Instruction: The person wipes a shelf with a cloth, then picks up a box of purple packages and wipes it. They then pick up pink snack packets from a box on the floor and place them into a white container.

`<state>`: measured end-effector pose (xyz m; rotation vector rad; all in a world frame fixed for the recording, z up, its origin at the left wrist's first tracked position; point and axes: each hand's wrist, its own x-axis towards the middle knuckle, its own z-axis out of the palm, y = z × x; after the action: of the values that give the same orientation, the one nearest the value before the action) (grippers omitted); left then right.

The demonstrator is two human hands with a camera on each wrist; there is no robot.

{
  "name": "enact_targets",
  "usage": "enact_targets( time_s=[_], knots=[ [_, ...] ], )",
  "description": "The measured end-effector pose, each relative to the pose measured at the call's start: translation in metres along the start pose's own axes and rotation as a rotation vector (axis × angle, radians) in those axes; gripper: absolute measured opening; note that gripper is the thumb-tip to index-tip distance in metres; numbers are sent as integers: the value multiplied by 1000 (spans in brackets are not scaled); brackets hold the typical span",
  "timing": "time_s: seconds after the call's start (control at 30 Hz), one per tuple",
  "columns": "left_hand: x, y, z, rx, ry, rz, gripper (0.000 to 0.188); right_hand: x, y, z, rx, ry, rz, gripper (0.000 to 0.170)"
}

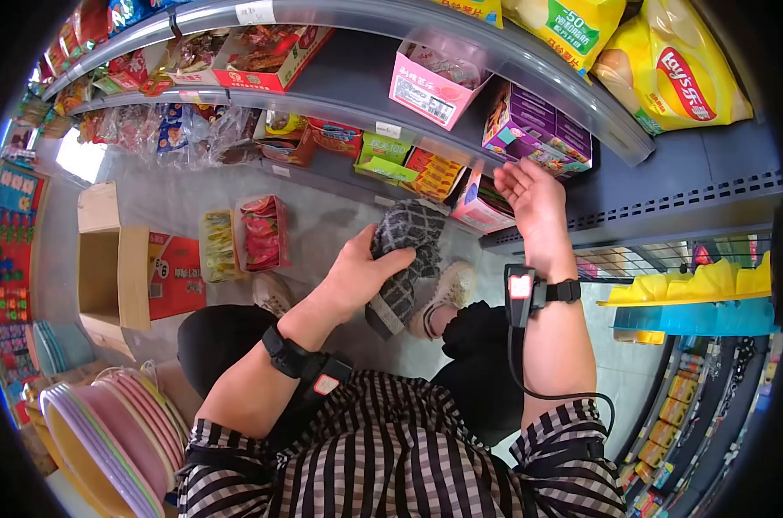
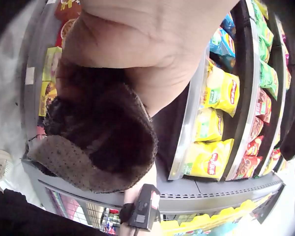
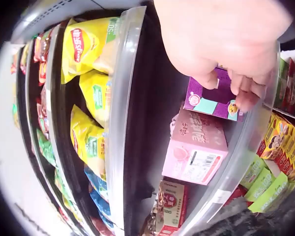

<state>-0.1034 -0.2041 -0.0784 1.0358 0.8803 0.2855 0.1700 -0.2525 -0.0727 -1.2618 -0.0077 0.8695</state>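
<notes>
My left hand [image 1: 361, 268] grips a dark grey checked cloth [image 1: 408, 250] with a fuzzy edge, the thumb lying over it. In the left wrist view the cloth [image 2: 69, 157] folds round a dark hollow, and the fingers are hidden in or behind it. My right hand [image 1: 534, 203] is up at the shelf edge, palm toward the head camera, with fingers loosely extended. It lies against the front of a purple box [image 1: 538, 125]. In the right wrist view its fingertips overlap that purple box [image 3: 206, 101], beside a pink box [image 3: 196, 147].
Yellow chip bags [image 1: 689, 73] fill the upper shelf. Snack boxes [image 1: 387, 155] line the lower shelf. On the floor stand an open carton [image 1: 111, 276] and two snack boxes, one of them red [image 1: 264, 233]. Stacked basins [image 1: 115, 432] are at left; a yellow rack [image 1: 693, 285] is at right.
</notes>
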Motion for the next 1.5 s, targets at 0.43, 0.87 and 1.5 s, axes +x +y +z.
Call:
enact_targets(
  time_s=[0.43,0.87,1.5],
  knots=[
    [-8,-1,4,180,-42,52,62,-18,7,104,-951,-277,-775,52],
    [-13,6,1,439,37,180,65,17,-19,97,-1716,88,-1006,25],
    [-1,6,-11,123,323,205,62,-83,42,76,-690,-666,-318,76]
  ],
)
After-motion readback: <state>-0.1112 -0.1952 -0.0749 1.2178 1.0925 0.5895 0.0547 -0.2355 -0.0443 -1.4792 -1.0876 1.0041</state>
